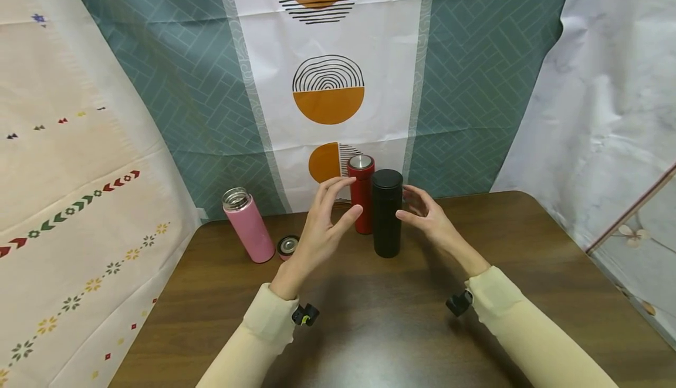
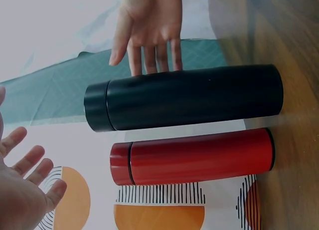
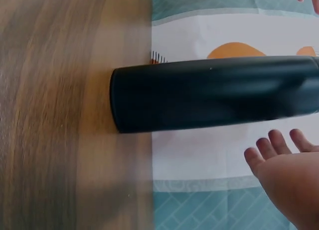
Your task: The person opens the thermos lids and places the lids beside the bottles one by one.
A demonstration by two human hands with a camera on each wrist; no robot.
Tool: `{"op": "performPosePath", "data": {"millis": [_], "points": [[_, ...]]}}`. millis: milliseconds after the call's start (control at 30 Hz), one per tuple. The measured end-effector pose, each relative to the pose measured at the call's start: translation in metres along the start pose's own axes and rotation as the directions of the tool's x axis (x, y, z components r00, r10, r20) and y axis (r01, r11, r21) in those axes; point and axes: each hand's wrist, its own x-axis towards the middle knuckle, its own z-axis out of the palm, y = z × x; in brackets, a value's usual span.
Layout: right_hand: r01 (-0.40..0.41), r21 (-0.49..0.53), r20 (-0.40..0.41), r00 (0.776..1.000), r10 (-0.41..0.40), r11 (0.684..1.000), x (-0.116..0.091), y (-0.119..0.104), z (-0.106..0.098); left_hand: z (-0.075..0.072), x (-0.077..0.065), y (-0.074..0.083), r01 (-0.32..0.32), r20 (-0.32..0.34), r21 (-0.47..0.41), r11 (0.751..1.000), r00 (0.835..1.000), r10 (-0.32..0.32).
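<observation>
A tall black thermos (image 1: pixel 387 218) with its lid on stands upright between my two hands. Just behind it, to the left, a closed red thermos (image 1: pixel 363 197) with a silver-topped lid stands near the table's back edge. My left hand (image 1: pixel 324 221) is raised left of both, fingers loosely bent and thumb apart, holding nothing. On the black thermos's other side is my right hand (image 1: pixel 430 221), its fingers relaxed and spread. The right wrist view shows a gap between these fingertips (image 3: pixel 266 147) and the black thermos.
At the back left stands an uncapped pink thermos (image 1: pixel 250 229), its steel mouth showing. A small round lid (image 1: pixel 288 245) lies beside it, partly behind my left wrist. The brown wooden table (image 1: pixel 369 317) meets a patterned cloth (image 1: pixel 470 83) hanging behind.
</observation>
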Motion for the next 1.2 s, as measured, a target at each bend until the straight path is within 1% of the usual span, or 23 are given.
{"op": "performPosePath", "data": {"millis": [233, 300, 400, 567, 900, 1067, 1200], "points": [[-0.071, 0.022, 0.073, 0.995, 0.069, 0.997, 0.006, 0.007, -0.004, 0.003, 0.009, -0.003, 0.026, -0.003, -0.035, 0.999, 1.000, -0.026], [-0.076, 0.025, 0.092, 0.993, 0.073, 0.997, 0.008, 0.009, -0.005, 0.005, 0.011, -0.004, 0.031, -0.004, -0.039, 0.999, 1.000, -0.031], [-0.086, 0.059, 0.123, 0.989, 0.078, 0.995, 0.010, 0.012, -0.007, 0.006, 0.015, -0.005, 0.036, -0.001, -0.042, 0.998, 0.999, -0.036], [-0.111, 0.117, 0.167, 0.982, 0.091, 0.987, 0.012, 0.016, -0.007, 0.008, 0.020, -0.008, 0.025, 0.007, -0.076, 0.997, 1.000, -0.025], [-0.131, 0.043, 0.246, 0.962, 0.117, 0.990, 0.016, 0.031, -0.008, 0.015, 0.023, -0.016, 0.050, 0.020, -0.107, 0.993, 0.999, -0.048], [-0.145, 0.028, 0.248, 0.960, 0.134, 0.989, 0.018, 0.033, -0.005, 0.017, 0.023, -0.019, 0.052, 0.007, -0.129, 0.990, 0.999, -0.052], [-0.134, 0.036, 0.243, 0.962, 0.122, 0.990, 0.021, 0.033, -0.002, 0.019, 0.026, -0.021, 0.068, 0.003, -0.142, 0.988, 0.998, -0.068]]}}
